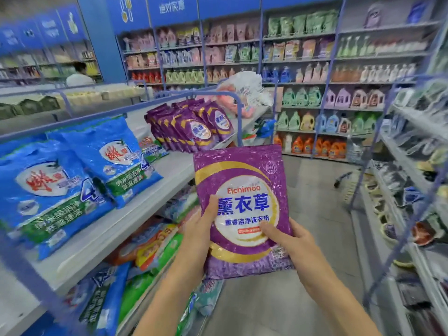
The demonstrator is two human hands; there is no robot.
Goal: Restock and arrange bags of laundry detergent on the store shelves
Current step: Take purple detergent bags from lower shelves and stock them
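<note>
Purple bag (242, 209) pinched upright by left hand (197, 229) and right hand (288, 238), carry step; next, slot into purple row (191, 124) up-left of grip

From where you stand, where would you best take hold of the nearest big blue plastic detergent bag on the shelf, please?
Probably its lower corners, coming from the aisle side: the big blue plastic detergent bag is broad and flat and leans back face-out, so its bottom edge sits foremost at the white shelf lip.
</note>
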